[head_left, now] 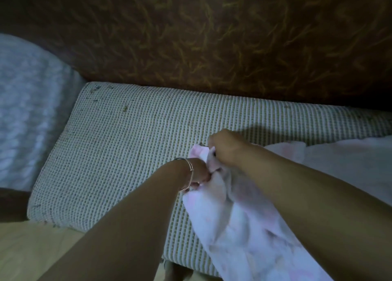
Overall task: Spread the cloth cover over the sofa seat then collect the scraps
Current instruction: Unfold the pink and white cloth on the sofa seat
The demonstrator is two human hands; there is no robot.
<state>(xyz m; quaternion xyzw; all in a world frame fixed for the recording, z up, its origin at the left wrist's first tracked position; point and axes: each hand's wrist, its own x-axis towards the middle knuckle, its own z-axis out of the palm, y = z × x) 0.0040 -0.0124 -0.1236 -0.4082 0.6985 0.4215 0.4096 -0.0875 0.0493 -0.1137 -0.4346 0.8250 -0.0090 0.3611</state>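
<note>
Both grips, left hand (199, 175) and right hand (224, 147), clamp the cloth cover (254, 227); uncovered sofa seat (116, 153) extends toward nine o'clock.

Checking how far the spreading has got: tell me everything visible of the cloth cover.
The cloth cover is pale white-pink, soft-looking fabric, bunched and creased, not spread. It lies on the right part of the woven seat and hangs over its front edge. The left hand and right hand both grip its bunched end.

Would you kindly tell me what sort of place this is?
Probably a home living room: a sofa seat with a woven surface, its brown patterned backrest, and a pale wooden floor.
</note>
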